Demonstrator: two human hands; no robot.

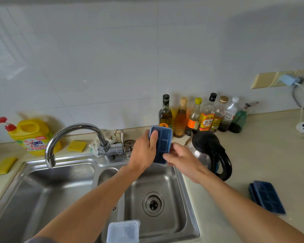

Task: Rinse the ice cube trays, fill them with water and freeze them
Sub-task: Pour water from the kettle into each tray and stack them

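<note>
The left hand [144, 151] grips the tray [162, 144] over the sink's [186, 192] back edge. The right hand [181, 157] pinches its near end.

The beige countertop [253, 160] before me has a steel double sink [187, 190] set into it. Near its back left edge stand a yellow OMO detergent jug [33, 135] and two yellow sponges [77, 146]. A row of bottles [207, 116] lines the back edge, with an electric kettle [209, 151] just in front. A blue ice cube tray [267, 197] lies toward my front right.
</note>
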